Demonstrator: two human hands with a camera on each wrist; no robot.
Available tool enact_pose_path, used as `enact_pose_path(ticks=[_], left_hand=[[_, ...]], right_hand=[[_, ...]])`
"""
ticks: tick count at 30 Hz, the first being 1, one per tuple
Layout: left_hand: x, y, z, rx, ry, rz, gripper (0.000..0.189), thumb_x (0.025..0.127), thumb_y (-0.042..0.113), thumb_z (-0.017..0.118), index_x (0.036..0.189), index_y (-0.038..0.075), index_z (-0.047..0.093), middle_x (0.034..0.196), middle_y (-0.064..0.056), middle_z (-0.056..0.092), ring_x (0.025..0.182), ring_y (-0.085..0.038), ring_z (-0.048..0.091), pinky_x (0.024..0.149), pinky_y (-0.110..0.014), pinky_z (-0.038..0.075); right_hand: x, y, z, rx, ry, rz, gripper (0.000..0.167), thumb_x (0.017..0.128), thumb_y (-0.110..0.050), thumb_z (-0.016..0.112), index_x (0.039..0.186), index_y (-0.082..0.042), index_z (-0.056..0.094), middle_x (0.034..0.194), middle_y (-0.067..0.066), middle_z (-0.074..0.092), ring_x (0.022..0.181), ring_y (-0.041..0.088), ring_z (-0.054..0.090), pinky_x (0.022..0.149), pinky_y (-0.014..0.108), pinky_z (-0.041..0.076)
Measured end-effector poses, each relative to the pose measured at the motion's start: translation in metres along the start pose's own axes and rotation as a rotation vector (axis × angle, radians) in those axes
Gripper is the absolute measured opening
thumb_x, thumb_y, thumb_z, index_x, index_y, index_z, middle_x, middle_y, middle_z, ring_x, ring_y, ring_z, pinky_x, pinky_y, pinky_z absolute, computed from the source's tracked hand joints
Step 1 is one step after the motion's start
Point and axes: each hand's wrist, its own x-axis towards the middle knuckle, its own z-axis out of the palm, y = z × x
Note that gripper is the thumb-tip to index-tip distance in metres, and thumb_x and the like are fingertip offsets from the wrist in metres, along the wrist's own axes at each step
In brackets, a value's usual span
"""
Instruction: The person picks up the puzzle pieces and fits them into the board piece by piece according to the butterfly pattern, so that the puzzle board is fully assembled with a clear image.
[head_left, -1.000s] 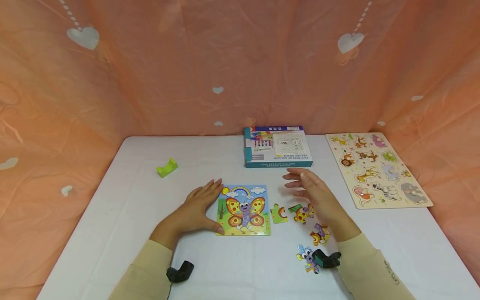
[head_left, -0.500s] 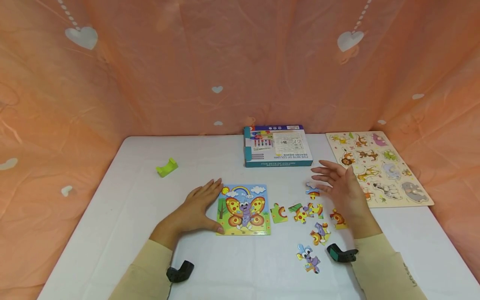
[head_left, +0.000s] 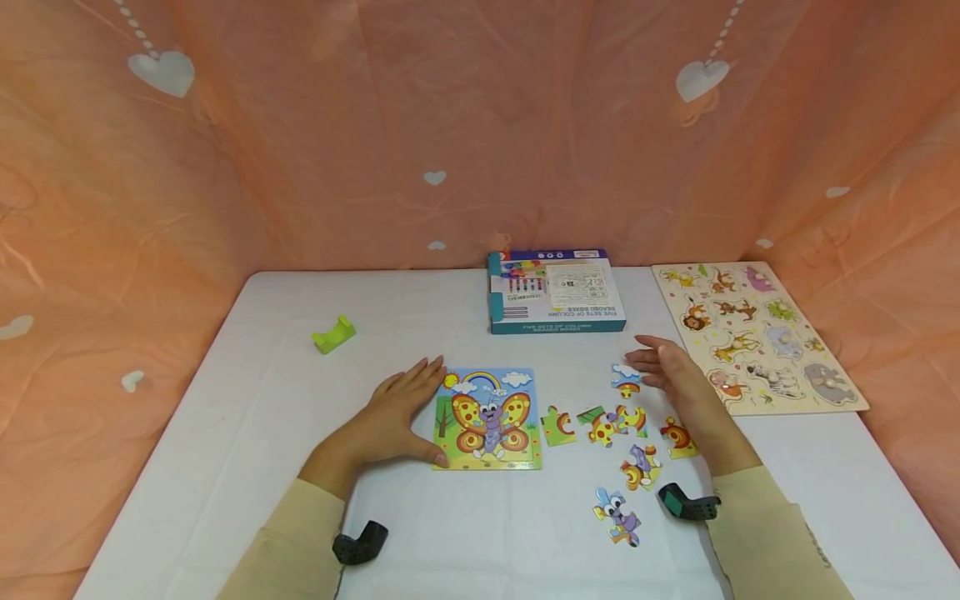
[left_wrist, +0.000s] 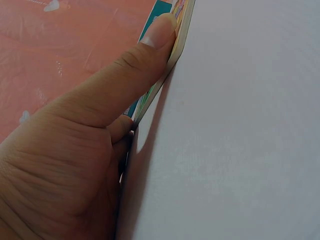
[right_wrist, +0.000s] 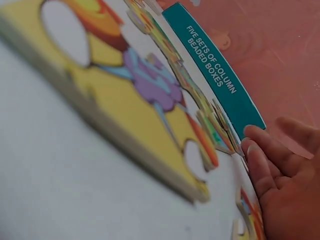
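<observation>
A square butterfly picture puzzle [head_left: 491, 421] lies flat at the table's middle. My left hand [head_left: 393, 417] rests along its left side, fingers straight, with the thumb [left_wrist: 160, 32] on its near left corner. Right of it lie loose jigsaw pieces: a green one [head_left: 558, 427], joined-looking yellow spotted ones [head_left: 611, 425], an orange-swirl one [head_left: 678, 438], a purple and orange one [head_left: 641, 467] and a blue-faced one [head_left: 618, 517]. My right hand [head_left: 682, 383] is beside a cloud-and-rainbow piece [head_left: 625, 381], fingers loosely extended, fingertips right at its edge and nothing seen in its grasp.
Behind the puzzle stands a teal-edged box [head_left: 557, 293] of beaded column sets. An animal peg board [head_left: 757, 342] lies at the right, partly behind my right hand. A small green curved block [head_left: 334, 334] sits at the back left. Orange curtain [head_left: 480, 125] surrounds the white table.
My right hand has moved right, uncovering the cloud piece and the orange-swirl piece, then dropped slightly nearer the cloud piece. The left hand and the puzzle have stayed in place.
</observation>
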Motion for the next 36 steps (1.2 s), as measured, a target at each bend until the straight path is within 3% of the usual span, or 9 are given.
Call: enact_pose_path(ticks=[5,8,11,16,21,25,28,31,36], left_hand=[[-0.0009,-0.0004,-0.0002,0.003,0.003,0.0,0.134,0.069,0.06,0.098,0.171,0.005,0.031,0.179,-0.009,0.02,0.166,-0.032,0.007,0.13,-0.059,0.007],[-0.001,-0.0007,0.0,0.007,0.004,0.004,0.134,0.07,0.06,0.098,0.171,0.004,0.032,0.179,-0.009,0.021,0.166,-0.032,0.007,0.13,-0.06,0.008],[-0.0006,-0.0006,0.0002,0.008,0.005,0.003,0.134,0.069,0.06,0.099,0.171,0.004,0.032,0.179,-0.009,0.02,0.166,-0.032,0.007,0.13,-0.059,0.007],[0.0005,-0.0006,0.0007,0.007,0.006,0.002,0.135,0.068,0.06,0.099,0.171,0.004,0.031,0.179,-0.009,0.02,0.166,-0.031,0.007,0.13,-0.059,0.007],[0.0003,-0.0002,0.0005,0.008,0.003,0.005,0.135,0.069,0.06,0.099,0.171,0.003,0.031,0.179,-0.01,0.02,0.166,-0.032,0.007,0.13,-0.059,0.007],[-0.0002,0.0003,0.0,0.006,0.004,0.004,0.135,0.068,0.061,0.098,0.171,0.003,0.032,0.179,-0.01,0.02,0.166,-0.032,0.007,0.13,-0.059,0.007],[-0.0003,0.0001,0.0001,0.006,0.005,0.003,0.135,0.068,0.061,0.098,0.171,0.003,0.032,0.179,-0.01,0.021,0.166,-0.032,0.007,0.13,-0.059,0.007],[-0.0002,-0.0003,0.0002,0.007,0.006,0.004,0.134,0.069,0.06,0.099,0.171,0.003,0.032,0.179,-0.01,0.021,0.166,-0.032,0.007,0.13,-0.059,0.007],[-0.0003,0.0,0.0002,0.006,0.007,0.007,0.134,0.069,0.06,0.099,0.171,0.003,0.032,0.179,-0.009,0.021,0.166,-0.032,0.007,0.13,-0.059,0.007]], right_hand=[[0.0023,0.0027,0.0018,-0.199,-0.035,0.067,0.058,0.114,-0.033,0.061,0.162,-0.003,0.046,0.151,0.021,0.057,0.127,0.025,0.055,0.105,0.035,0.044],[0.0031,0.0037,0.0019,-0.283,-0.047,0.065,0.058,0.11,-0.026,0.07,0.16,-0.005,0.05,0.152,0.019,0.058,0.121,0.03,0.057,0.098,0.028,0.048],[0.0032,0.0038,0.002,-0.348,-0.042,0.047,0.055,0.107,-0.02,0.073,0.157,-0.006,0.054,0.154,0.018,0.06,0.111,0.031,0.059,0.088,0.023,0.05],[0.0032,0.0042,0.0012,-0.437,-0.005,0.019,0.054,0.105,-0.011,0.074,0.156,-0.006,0.056,0.154,0.019,0.058,0.106,0.029,0.054,0.084,0.024,0.047],[0.0057,0.0047,0.0011,-0.549,0.007,-0.007,0.047,0.104,-0.009,0.075,0.148,0.003,0.062,0.153,0.022,0.052,0.122,0.037,0.049,0.097,0.041,0.045],[0.0071,0.0036,0.0023,-0.561,-0.011,0.01,0.041,0.105,-0.009,0.075,0.141,0.008,0.066,0.156,0.027,0.045,0.144,0.048,0.036,0.114,0.065,0.037],[0.0071,0.0032,0.0029,-0.562,-0.011,0.04,0.039,0.104,-0.011,0.075,0.138,0.008,0.066,0.157,0.029,0.041,0.146,0.051,0.029,0.116,0.07,0.032],[0.0068,0.0025,0.0036,-0.559,-0.008,0.072,0.04,0.104,-0.014,0.077,0.136,0.006,0.065,0.152,0.028,0.042,0.139,0.049,0.034,0.113,0.066,0.035],[0.0052,0.0008,0.0053,-0.527,-0.002,0.109,0.044,0.103,-0.016,0.078,0.138,0.001,0.057,0.117,0.019,0.055,0.108,0.036,0.051,0.087,0.043,0.047]])
